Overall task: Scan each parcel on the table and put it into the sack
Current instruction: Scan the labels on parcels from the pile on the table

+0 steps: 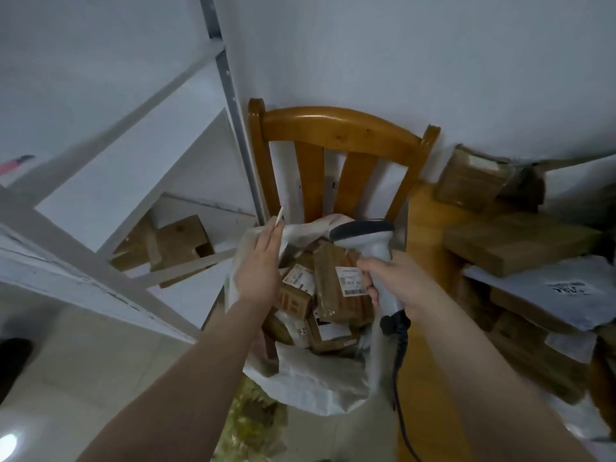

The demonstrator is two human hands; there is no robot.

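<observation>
Head view: the left grip, a bare hand, is open, its fingers straight and close together, held flat over the left rim of the white sack; whether it touches the cloth cannot be told. The right grip is curled round the handle of a grey and white scanner, whose dark-edged head reaches up and left over the sack's mouth. A black cable hangs from the foot of the handle.

The sack stands open between the two forearms, in front of the back of a wooden chair, and is filled with brown parcels. On top lies a long taped parcel with a white barcode label facing up, just beside the fingers of the right grip. Smaller labelled boxes lie beside and under it.

To the right is the wooden surface, which carries more brown parcels and a grey mailing bag, piled up and blurred. To the left stands a white shelf with a cardboard box on a lower level
</observation>
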